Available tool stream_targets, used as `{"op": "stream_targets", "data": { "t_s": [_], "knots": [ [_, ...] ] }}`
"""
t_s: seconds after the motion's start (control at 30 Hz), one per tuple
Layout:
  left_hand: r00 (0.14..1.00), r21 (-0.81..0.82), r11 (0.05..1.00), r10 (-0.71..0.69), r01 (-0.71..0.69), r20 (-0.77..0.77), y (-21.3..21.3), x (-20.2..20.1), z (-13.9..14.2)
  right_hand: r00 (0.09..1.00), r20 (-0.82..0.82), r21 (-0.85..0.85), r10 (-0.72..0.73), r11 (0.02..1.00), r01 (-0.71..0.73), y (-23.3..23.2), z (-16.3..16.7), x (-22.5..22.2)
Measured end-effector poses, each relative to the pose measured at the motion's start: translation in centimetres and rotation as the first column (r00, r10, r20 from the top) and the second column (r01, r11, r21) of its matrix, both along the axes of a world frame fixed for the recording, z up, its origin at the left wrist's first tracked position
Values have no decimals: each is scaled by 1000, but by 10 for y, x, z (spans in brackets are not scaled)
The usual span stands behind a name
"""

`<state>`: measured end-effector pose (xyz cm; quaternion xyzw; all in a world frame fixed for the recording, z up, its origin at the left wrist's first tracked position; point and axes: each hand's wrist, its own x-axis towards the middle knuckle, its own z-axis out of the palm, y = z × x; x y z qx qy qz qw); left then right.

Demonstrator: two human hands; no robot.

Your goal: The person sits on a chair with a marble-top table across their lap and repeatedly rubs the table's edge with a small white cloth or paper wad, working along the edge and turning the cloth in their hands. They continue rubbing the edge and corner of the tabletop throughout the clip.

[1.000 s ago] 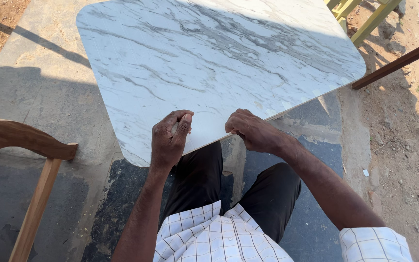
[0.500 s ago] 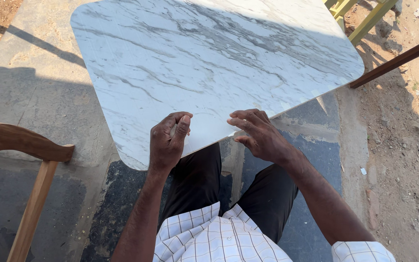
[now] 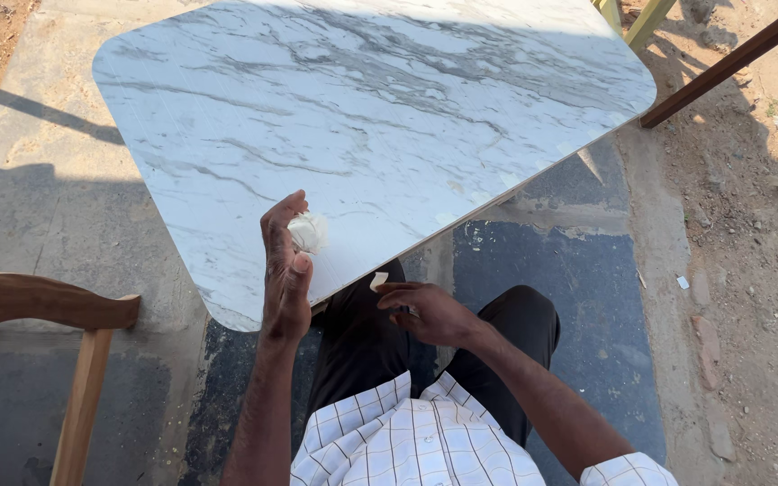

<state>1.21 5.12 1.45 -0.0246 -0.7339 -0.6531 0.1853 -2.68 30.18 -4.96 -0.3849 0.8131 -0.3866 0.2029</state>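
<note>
Pinching a crumpled white wad (image 3: 308, 231) between thumb and fingers, the left hand (image 3: 285, 270) rests over the near edge of the marble-patterned tabletop (image 3: 380, 117), apparently so the wad can meet the surface. The right hand (image 3: 429, 310), just below that edge, curls around a small pale scrap (image 3: 378, 280) (whether it truly grips it cannot be told). The wad looks soft and bunched. A wooden chair (image 3: 47, 310) stands left of the tabletop.
</note>
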Motion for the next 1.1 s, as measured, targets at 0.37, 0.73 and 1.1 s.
{"op": "stream_targets", "data": {
  "t_s": [0.37,0.73,1.1],
  "knots": [
    [980,183,981,-101,70,169,60,-14,-9,894,216,-260,-393,859,440,45,98,-39],
    [988,83,988,119,-127,101,37,-61,-4,769,-493,369,408,898,-240,35,100,-126],
    [970,5,994,102,-106,223,34,-61,-4,817,-376,369,438,879,-301,32,101,-140]
  ]
}}
